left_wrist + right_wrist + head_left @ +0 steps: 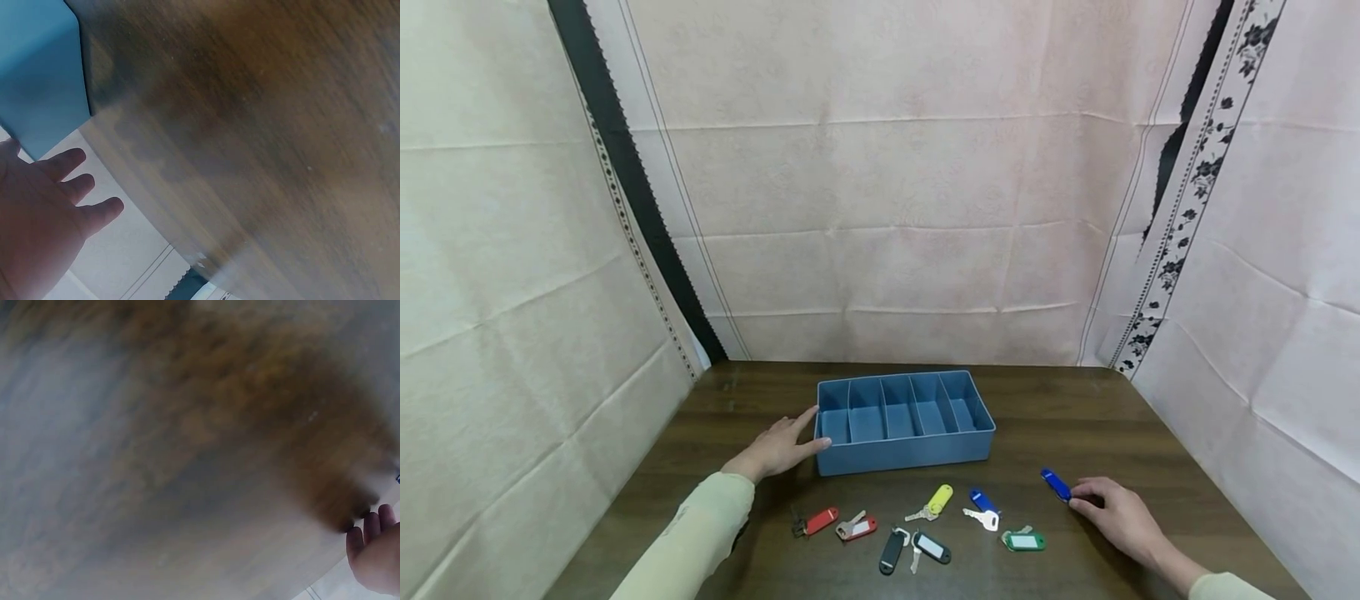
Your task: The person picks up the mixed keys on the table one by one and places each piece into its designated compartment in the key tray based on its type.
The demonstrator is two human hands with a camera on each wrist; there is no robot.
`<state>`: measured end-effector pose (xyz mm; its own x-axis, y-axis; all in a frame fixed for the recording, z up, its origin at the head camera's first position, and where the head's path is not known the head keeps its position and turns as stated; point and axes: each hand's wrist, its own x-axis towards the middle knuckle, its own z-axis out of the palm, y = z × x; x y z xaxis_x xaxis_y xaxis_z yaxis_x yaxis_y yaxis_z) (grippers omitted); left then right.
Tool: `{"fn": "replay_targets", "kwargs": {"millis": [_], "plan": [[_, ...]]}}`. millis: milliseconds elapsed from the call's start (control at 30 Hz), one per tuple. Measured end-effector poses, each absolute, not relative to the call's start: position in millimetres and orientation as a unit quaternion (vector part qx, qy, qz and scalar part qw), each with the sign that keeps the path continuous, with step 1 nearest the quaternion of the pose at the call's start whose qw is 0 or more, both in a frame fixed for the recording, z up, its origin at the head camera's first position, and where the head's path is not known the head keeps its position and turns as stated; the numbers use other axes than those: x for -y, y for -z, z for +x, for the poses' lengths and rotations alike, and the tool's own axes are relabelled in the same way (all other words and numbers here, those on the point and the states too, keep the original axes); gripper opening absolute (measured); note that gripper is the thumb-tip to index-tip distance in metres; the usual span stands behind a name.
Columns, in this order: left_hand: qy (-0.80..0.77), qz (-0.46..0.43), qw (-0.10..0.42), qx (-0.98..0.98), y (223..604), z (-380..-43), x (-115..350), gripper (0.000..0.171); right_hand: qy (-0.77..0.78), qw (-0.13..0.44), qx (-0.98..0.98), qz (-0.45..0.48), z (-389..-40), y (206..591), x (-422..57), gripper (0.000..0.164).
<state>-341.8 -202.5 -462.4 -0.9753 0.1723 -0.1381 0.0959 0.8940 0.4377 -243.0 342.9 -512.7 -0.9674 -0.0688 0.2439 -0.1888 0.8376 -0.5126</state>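
A blue divided box with a row of compartments stands on the table. My left hand rests on its left end, thumb over the front corner and index finger against the side. In the left wrist view the other fingers of that hand are spread off the box. Out to the right, my right hand pinches one end of a blue key tag between thumb and fingers. Whether a key hangs from this tag is hidden. The right wrist view shows only part of that hand and is blurred.
In front of the box lie keys with tags: red tags, black tags, a yellow tag, another blue tag and a green tag. Pale cloth hangs behind the dark wooden table.
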Motion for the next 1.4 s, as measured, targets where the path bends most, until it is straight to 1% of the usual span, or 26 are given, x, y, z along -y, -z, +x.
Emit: {"fn": "replay_targets", "kwargs": {"millis": [167, 433, 933, 1033, 1400], "plan": [[-0.223, 0.067, 0.084, -0.969, 462.5, -341.2, 201.9, 0.099, -0.267, 0.105, 0.956, 0.058, -244.4, 513.4, -341.9, 0.015], [-0.225, 0.062, 0.084, -0.969, 464.3, -342.1, 202.7, 0.101, -0.257, 0.101, 0.959, 0.056, -247.9, 514.8, -339.5, 0.003], [-0.223, 0.063, 0.086, -0.969, 462.4, -341.2, 201.8, 0.101, -0.272, 0.105, 0.956, 0.036, -249.6, 510.6, -334.2, 0.007], [-0.221, 0.065, 0.086, -0.969, 462.3, -340.9, 201.7, 0.100, -0.280, 0.114, 0.953, 0.029, -251.7, 508.6, -332.5, 0.008], [-0.222, 0.066, 0.088, -0.969, 462.2, -341.4, 202.2, 0.100, -0.291, 0.180, 0.939, 0.027, -265.0, 500.8, -325.7, 0.006]]}}
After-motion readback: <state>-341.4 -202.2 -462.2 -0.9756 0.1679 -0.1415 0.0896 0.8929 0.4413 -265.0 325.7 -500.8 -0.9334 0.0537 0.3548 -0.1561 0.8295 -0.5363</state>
